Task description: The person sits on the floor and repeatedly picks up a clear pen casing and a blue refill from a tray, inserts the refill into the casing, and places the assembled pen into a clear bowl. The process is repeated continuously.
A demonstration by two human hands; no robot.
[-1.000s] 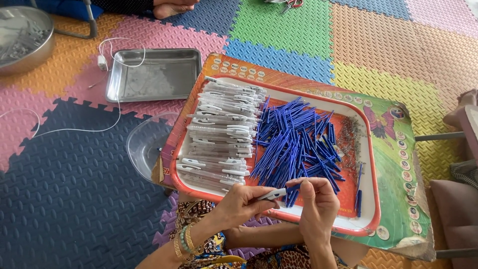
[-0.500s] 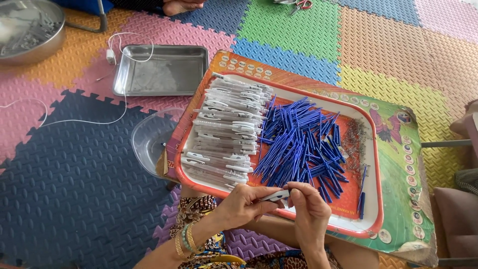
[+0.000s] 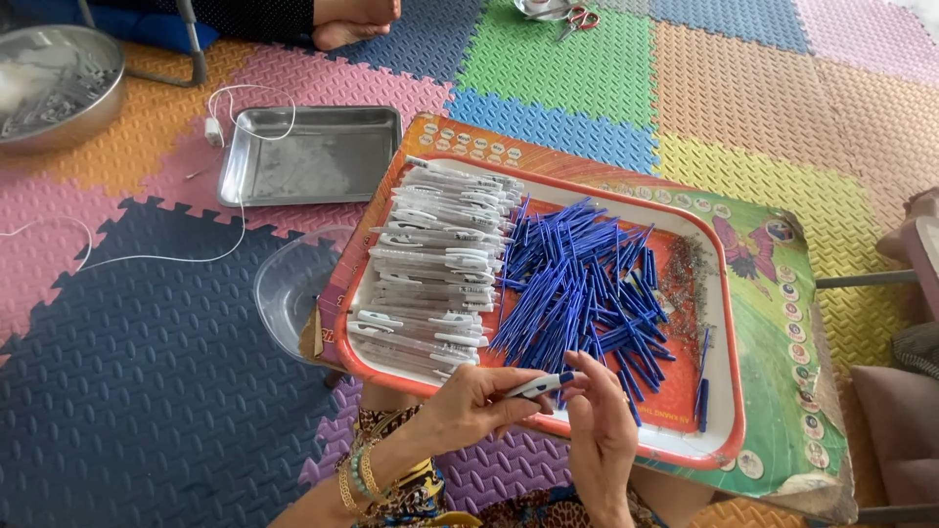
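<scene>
1. Both hands meet on one white pen barrel (image 3: 536,385): the left hand (image 3: 469,406) pinches its near-left part between thumb and fingers, and the right hand (image 3: 599,430) has its fingertips closed on the blue-tipped end.
2. It sits just above the near rim of the red-edged tray (image 3: 714,445), in front of the person's lap.
3. Its long axis runs left to right, tilted slightly, with the blue tip pointing right and a little away.
4. On the tray, white pen barrels (image 3: 440,264) are stacked at the left and blue refills (image 3: 577,284) are heaped in the middle.
5. Beneath lies a floor of interlocking foam mats (image 3: 127,391) in many colours.
6. Far left are a steel tray (image 3: 308,156), a steel bowl (image 3: 54,88) and a white cable (image 3: 147,256).
</scene>
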